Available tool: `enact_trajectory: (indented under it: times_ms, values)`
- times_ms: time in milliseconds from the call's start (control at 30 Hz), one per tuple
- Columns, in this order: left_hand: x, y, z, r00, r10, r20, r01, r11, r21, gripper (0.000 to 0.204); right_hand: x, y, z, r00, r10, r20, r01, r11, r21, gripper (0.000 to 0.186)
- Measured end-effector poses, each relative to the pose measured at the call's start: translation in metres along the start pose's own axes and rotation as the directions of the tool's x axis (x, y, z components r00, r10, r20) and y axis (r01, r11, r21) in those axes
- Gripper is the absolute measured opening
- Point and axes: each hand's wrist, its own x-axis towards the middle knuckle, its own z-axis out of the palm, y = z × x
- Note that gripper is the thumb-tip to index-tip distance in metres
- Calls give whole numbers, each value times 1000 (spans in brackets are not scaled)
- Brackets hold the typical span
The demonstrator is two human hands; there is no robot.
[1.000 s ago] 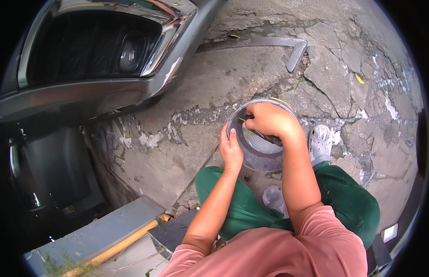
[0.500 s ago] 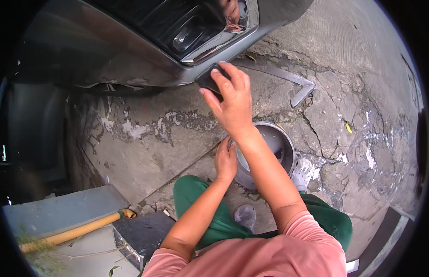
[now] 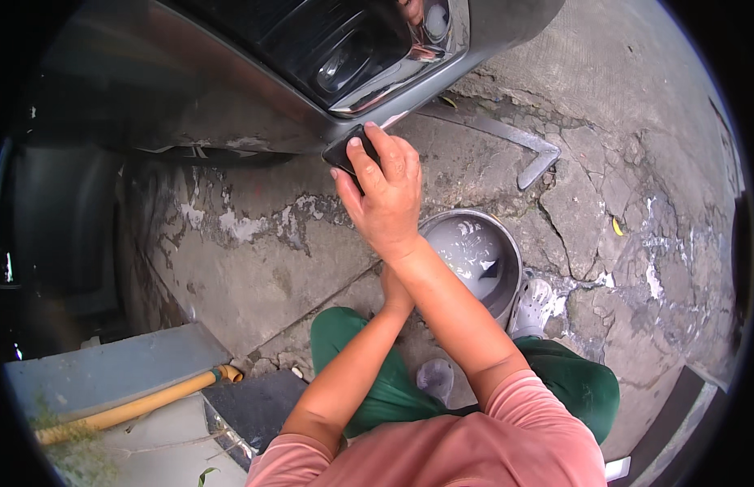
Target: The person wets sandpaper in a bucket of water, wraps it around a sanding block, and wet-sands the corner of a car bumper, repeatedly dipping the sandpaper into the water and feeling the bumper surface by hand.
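My right hand [image 3: 385, 191] grips a small black block [image 3: 342, 156] from above, thumb on one side and fingers on the other. The block is against or just below the lower corner of a dark grey car bumper [image 3: 296, 114]; I cannot tell whether they touch. My left hand [image 3: 395, 294] is beside the near left side of a round metal pot [image 3: 513, 243], its fingers hidden under my right forearm. Cloudy greyish water [image 3: 462, 247] with bright streaks fills part of the pot, and a dark flat piece [image 3: 491, 269] shows in it.
An L-shaped metal bar [image 3: 506, 140] lies on the cracked concrete [image 3: 584, 211] past the pot. My shoe [image 3: 532, 307] stands close to the pot's right side. A yellow pipe [image 3: 141, 404] and a grey ledge [image 3: 117, 353] are at the lower left.
My right hand has moved left and slightly down along the bumper's corner with the block. My left hand has slid under my right forearm, and more of the pot's inside shows.
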Motion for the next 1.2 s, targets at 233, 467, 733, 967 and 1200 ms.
enact_trajectory:
  times_ms: [233,467,733,967,1200]
  values:
    - [5,-22,13,998,-70,6,69,996,50,40,13,21,-12,986,115,-119,-115,993,6,48]
    - [-4,-6,15,988,-25,-154,16,998,-59,36,26,35,-22,985,126,-116,-129,992,-12,47]
    - [-5,-17,18,992,-42,-122,36,998,-48,38,24,27,-19,970,168,-178,-168,986,15,45]
    - [-4,3,14,981,-80,-179,56,989,-137,42,28,32,-33,988,137,-75,-141,988,-60,46]
    - [-3,-8,14,976,6,-215,-20,998,-61,40,30,15,-29,995,93,43,-93,996,-4,46]
